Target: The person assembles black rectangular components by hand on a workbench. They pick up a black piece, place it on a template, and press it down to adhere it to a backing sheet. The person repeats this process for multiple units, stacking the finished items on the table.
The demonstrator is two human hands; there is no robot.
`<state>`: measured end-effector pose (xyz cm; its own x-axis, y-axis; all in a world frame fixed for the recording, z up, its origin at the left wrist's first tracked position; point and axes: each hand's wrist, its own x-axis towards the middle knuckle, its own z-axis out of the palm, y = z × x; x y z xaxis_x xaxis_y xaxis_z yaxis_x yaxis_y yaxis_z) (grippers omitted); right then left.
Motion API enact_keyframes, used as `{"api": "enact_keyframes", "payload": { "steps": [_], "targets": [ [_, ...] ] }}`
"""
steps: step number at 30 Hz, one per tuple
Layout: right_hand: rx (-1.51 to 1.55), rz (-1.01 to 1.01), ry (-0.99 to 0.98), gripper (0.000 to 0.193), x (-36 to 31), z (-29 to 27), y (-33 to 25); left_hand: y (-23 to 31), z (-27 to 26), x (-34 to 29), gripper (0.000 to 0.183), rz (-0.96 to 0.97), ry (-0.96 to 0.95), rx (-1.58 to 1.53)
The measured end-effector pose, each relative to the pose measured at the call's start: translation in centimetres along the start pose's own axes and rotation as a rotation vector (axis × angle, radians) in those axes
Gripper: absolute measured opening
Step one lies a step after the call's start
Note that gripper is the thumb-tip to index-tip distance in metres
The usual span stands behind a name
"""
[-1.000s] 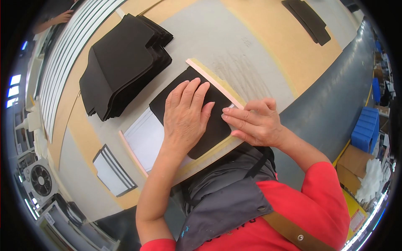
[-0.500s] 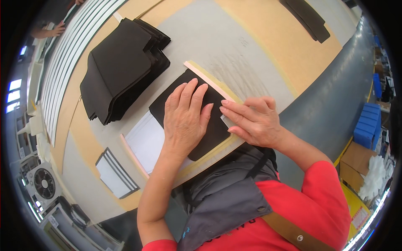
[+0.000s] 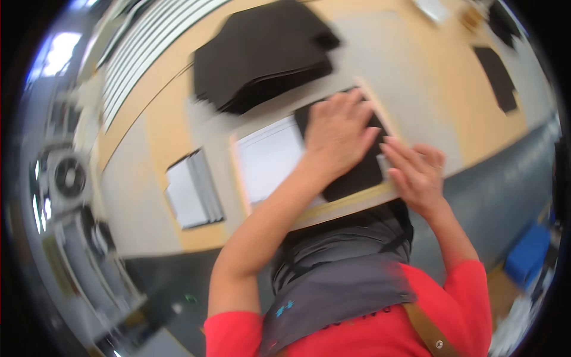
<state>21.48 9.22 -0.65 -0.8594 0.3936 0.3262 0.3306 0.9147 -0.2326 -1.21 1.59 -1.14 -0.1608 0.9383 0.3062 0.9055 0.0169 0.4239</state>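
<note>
A flat, black, thin sheet with straight sides (image 3: 354,179) lies right under the left grip (image 3: 338,138). The left grip is spread out flat on it, and nothing is seen to be pinched there. The right grip (image 3: 420,178) is placed at the sheet's right edge, with its fingers stretched out. A small, pale grey bit (image 3: 382,160) is seen by those fingertips, but whether it is pinched cannot be told, as the view is blurred.

To the left of the left grip, a white paper with thin lines (image 3: 270,157) is seen. Just past its fingertips, a long, pale pink strip (image 3: 375,107) is set on the grey and tan counter (image 3: 431,113). Farther ahead, a thick pile of black sheets (image 3: 262,53) is seen.

The sheet looks light, soft and easy to bend, and maybe not slippery. It is best pressed with a flat palm and picked up by an edge.
</note>
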Motion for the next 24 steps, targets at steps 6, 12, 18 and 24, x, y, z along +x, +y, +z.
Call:
{"api": "enact_keyframes", "payload": {
  "steps": [6,12,18,24],
  "targets": [
    [-0.005,-0.048,-0.036,0.042,-0.7,-1.8,0.8,-1.3,-6.3,-4.7,0.052,-0.049,0.23,-0.064],
    [-0.011,0.001,-0.02,0.039,0.3,-3.1,0.2,-11.4,-18.1,-21.5,0.043,-0.774,0.455,0.29],
    [-0.005,-0.13,-0.002,0.035,2.8,-3.0,-4.3,-15.2,-21.1,-29.7,0.049,-1.306,0.371,0.139],
    [0.008,-0.152,0.006,0.036,3.8,-3.1,-7.3,-18.1,-21.4,-31.7,0.039,-1.227,0.49,-0.164]
  ]
}}
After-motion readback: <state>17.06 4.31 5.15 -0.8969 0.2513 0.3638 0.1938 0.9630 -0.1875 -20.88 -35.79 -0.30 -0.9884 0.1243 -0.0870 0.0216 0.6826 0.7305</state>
